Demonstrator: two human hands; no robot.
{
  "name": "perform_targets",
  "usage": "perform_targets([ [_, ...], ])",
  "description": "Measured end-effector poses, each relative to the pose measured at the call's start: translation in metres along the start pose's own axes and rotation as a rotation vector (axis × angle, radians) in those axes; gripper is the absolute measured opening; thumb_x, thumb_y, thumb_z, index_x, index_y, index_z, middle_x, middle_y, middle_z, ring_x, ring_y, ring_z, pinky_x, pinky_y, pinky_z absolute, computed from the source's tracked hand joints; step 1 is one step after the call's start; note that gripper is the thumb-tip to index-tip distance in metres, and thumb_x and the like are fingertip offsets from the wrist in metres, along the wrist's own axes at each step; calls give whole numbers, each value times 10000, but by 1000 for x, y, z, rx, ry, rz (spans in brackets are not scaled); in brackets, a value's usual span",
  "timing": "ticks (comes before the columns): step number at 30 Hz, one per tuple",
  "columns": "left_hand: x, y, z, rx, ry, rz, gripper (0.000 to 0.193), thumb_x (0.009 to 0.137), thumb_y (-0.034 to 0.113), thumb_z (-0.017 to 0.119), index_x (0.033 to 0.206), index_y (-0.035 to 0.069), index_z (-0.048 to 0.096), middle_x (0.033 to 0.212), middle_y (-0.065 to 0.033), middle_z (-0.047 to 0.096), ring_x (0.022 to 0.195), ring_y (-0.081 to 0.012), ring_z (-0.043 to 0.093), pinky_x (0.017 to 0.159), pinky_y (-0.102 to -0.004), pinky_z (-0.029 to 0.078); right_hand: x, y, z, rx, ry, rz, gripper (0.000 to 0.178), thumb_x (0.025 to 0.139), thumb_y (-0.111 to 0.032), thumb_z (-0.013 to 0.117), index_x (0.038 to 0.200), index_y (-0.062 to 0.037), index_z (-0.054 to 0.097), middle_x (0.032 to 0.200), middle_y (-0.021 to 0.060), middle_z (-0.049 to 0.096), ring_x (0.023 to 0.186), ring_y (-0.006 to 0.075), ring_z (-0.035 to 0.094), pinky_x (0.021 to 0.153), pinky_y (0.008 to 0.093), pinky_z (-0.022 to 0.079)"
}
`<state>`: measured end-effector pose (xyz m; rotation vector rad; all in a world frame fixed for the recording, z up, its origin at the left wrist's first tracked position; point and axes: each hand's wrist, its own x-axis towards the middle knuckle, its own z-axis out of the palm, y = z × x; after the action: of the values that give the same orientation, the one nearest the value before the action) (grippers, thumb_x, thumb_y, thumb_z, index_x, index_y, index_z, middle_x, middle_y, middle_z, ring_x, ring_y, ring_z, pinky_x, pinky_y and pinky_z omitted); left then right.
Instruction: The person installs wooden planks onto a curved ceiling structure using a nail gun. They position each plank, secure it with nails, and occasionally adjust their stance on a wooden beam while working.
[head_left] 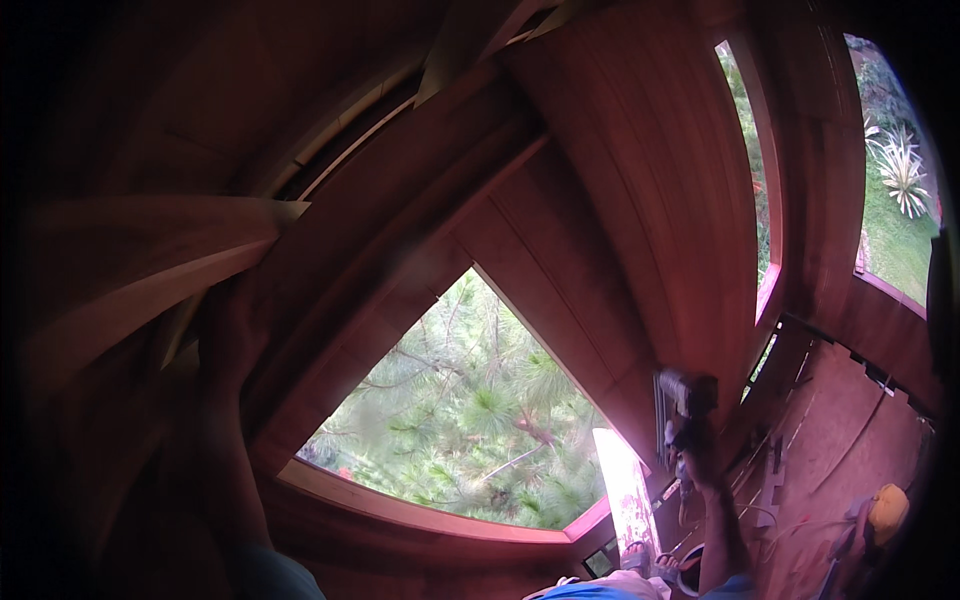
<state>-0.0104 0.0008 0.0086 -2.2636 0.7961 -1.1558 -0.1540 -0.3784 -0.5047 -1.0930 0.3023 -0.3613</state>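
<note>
Unable to read any text, label, brand, number or sign anywhere in view.
</note>
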Motion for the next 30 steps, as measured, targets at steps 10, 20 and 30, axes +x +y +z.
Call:
perform_targets([
  [10, -1, 6, -5, 35, -43, 21, 529, 810, 50, 671, 1326, 11, 559, 1245, -241, 619, 1184, -426, 572, 1010, -471, 464, 94, -238, 55, 164, -184, -655, 282, 958, -244, 678, 1139, -51, 579, 769, 2, 586, 591, 70, 560, 536, 248, 464],
  [20, -3, 10, 10, -75, 83, 50, 561, 774, -36, 635, 1327, 47, 584, 1257, -217, 614, 1229, -411, 547, 1040, -475, 443, 133, -317, 108, 105, -284, -738, 223, 900, -242, 701, 1003, -65, 613, 742, -24, 580, 596, 54, 567, 532, 245, 473],
  [30, -10, 16, 1, 62, 95, 61, 696, 701, -30, 739, 1361, 84, 552, 1288, -191, 606, 1222, -384, 566, 1029, -464, 466, 138, -310, 105, 112, -294, -734, 231, 937, -229, 658, 1067, -49, 595, 775, -2, 605, 609, 67, 601, 550, 253, 511],
])
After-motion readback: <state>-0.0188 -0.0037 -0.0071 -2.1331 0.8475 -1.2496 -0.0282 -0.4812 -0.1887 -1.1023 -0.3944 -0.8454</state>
